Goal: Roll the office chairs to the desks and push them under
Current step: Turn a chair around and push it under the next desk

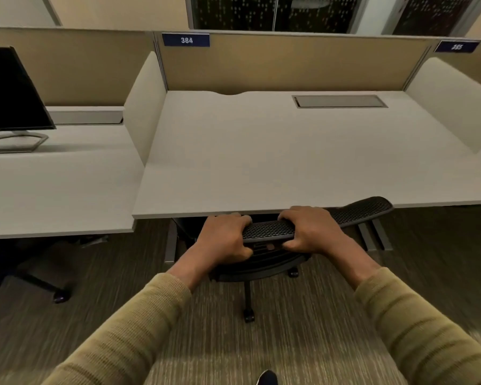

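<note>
The left hand [222,237] was clenched round the mesh top rail [270,230] of the office chair [261,263], and the right hand [311,232] gripped the same rail just beside it, both equally close and directly behind it. The rail ran left to right, roughly along the table's [261,162] near edge, with its right end swung slightly further in. With the seat hidden beneath, any remaining push looked to be straight forward.
</note>
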A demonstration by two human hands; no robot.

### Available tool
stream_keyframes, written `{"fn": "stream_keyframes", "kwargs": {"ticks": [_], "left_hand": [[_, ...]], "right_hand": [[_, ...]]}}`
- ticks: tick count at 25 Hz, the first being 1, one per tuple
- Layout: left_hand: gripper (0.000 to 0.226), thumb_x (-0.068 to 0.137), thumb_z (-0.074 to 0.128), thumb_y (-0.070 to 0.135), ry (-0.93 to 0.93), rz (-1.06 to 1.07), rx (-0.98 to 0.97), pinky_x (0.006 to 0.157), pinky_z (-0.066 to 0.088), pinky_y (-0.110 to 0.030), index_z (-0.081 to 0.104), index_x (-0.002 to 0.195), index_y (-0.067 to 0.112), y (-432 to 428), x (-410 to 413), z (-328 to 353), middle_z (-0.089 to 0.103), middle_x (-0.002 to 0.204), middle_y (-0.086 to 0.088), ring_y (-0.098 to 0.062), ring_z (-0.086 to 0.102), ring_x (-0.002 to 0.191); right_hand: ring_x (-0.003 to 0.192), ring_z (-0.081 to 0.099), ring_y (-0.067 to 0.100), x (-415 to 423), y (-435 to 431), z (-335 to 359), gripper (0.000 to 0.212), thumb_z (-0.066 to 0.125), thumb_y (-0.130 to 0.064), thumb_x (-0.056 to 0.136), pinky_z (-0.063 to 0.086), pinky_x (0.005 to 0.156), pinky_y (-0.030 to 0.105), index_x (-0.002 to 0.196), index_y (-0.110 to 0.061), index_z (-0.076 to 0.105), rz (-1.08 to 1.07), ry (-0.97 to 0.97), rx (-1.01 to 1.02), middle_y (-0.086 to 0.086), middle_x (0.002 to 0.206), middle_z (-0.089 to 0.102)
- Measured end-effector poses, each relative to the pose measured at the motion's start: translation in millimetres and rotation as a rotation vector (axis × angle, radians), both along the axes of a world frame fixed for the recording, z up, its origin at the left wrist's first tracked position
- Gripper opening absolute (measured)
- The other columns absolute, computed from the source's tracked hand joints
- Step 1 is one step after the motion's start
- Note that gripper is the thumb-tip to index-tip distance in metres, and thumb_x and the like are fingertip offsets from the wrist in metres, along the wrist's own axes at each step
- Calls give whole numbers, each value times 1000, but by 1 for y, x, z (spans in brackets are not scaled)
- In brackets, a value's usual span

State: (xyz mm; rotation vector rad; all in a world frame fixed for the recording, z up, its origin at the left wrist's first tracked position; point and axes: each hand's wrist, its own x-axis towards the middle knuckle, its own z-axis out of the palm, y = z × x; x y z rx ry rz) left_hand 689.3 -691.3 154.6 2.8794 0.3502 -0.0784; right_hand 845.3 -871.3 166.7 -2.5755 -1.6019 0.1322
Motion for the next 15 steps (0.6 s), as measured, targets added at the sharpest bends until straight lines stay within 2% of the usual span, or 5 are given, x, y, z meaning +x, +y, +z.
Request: {"fn": "stream_keyframes", "kwargs": {"ticks": [6, 10, 13, 15], "left_hand": [[44, 75, 66, 46, 3, -50, -7, 79, 45, -37, 61, 116, 30, -2, 5, 0, 65, 108, 4, -23, 63, 98], [38, 78, 65, 45, 8, -85, -24, 80, 47, -39, 61, 112, 28, -7, 7, 3, 63, 105, 5, -22, 62, 95], [35, 79, 65, 45, 5, -103, -10, 76, 43, -38, 61, 110, 28, -16, 6, 1, 61, 101, 6, -21, 60, 91], [36, 79, 64, 45, 8, -113, -2, 75, 44, -38, 61, 110, 28, -21, 6, 0, 61, 100, 6, -20, 60, 90]], "right_hand": [[82, 60, 14, -4, 0, 0, 63, 52, -82, 56, 38, 66, 30, 94, -33, 63, -108, 23, -20, -11, 88, 65], [80, 60, 15, -4, -6, 0, 43, 67, -67, 61, 36, 63, 31, 84, -31, 59, -131, 50, -44, -11, 78, 57], [79, 58, 16, -4, -13, -1, 46, 58, -70, 57, 33, 63, 30, 83, -31, 58, -128, 73, -63, -10, 79, 57], [77, 57, 14, -3, -18, -3, 47, 59, -70, 58, 34, 63, 30, 83, -31, 59, -129, 73, -69, -9, 81, 58]]}}
